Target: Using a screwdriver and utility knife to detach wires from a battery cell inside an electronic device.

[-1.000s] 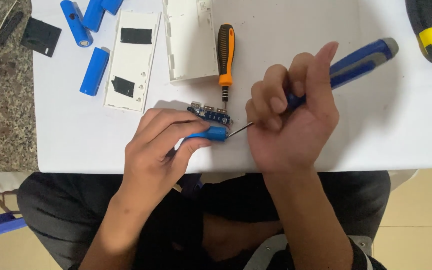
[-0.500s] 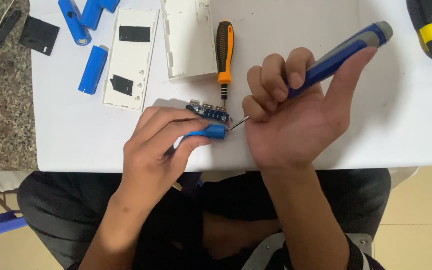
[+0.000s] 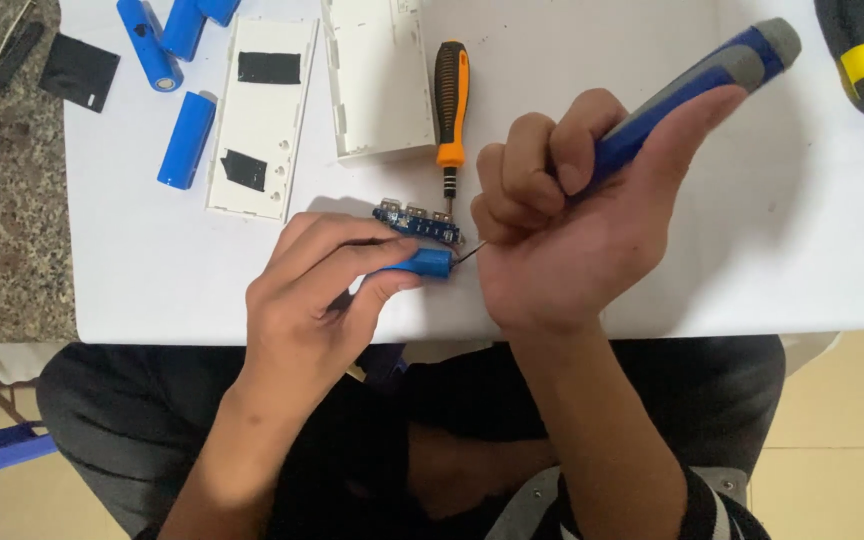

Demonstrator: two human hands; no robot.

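Your left hand [image 3: 317, 290] pinches the blue cylindrical battery cell [image 3: 422, 262] at the white table's [image 3: 732, 250] front edge, just below the small blue circuit board [image 3: 414, 221]. Your right hand [image 3: 572, 225] is clamped on the blue-grey pen-shaped tool [image 3: 687, 90]; its thin tip meets the cell's end. Contact pt. partly hidden by fingers; cell body mostly covered.

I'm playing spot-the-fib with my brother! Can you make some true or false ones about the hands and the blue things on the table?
1. The right hand grips a blue and grey tool. True.
2. The left hand holds a red battery. False: the blue battery is blue.
3. The orange-handled screwdriver lies on the white table. True.
4. The small circuit board is green. False: it is blue.
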